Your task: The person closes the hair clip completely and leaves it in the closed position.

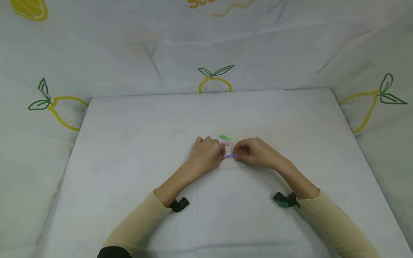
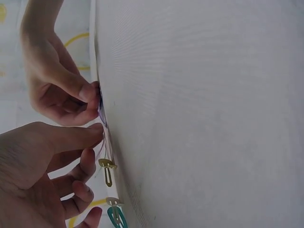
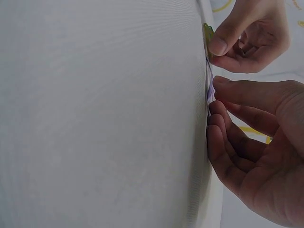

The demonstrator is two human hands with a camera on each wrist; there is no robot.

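Head view: the left hand (image 1: 206,153) pinches one end of the purple clip (image 1: 230,156), which spans between both hands; the right hand (image 1: 256,152) pinches the other. The clip should prove light, stiff, slick, best held by its tips.

Long beige sleeves (image 1: 138,223) — close-fitting; left wrist attachment (image 1: 179,205), black; right wrist attachment (image 1: 285,201) — black and green.

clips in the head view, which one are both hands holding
The purple clip, its ends in the left hand and right hand; the pink clip and green clip lie higher in the picture.
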